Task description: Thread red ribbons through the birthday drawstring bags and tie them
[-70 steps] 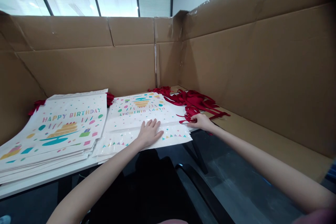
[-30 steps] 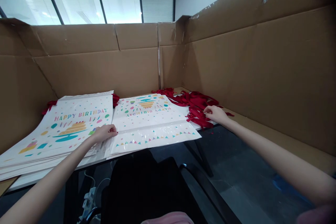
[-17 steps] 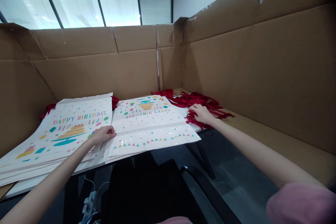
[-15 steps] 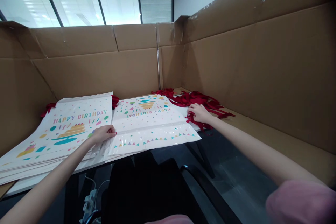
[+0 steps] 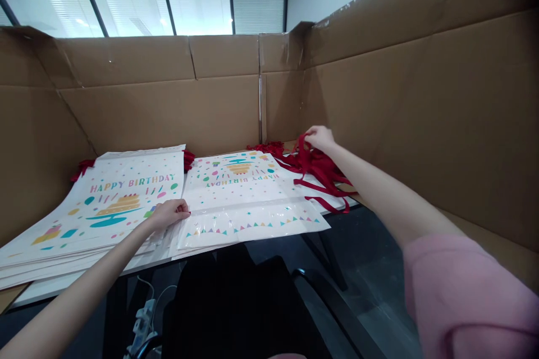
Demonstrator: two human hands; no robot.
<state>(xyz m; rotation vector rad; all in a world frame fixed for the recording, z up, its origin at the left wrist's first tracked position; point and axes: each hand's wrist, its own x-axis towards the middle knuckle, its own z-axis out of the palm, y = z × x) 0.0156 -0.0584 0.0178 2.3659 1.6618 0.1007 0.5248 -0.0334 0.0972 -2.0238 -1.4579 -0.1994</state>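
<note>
My right hand [image 5: 320, 138] is closed on a red ribbon [image 5: 301, 148], lifting a loop of it above a loose heap of red ribbons [image 5: 322, 171] at the table's right end. My left hand [image 5: 172, 214] is closed, fingertips pinched, at the left edge of a white birthday bag [image 5: 248, 196]. A tiny red bit shows at those fingertips; what they hold is too small to make out. This bag lies flat with its print upside down and bunting along the near edge. Left of it is a stack of matching bags [image 5: 122, 179], the lettering upright.
Tall cardboard walls [image 5: 160, 112] enclose the back and sides of the white table [image 5: 54, 286]. Red ribbon bunches [image 5: 189, 159] stick out beside the left stack. A black chair [image 5: 236, 303] stands in front, and a power strip [image 5: 143, 322] hangs below.
My right hand has moved up and back from the near side of the ribbon heap, raising a ribbon. My left hand stays at the bag's edge. The view has shifted slightly.
</note>
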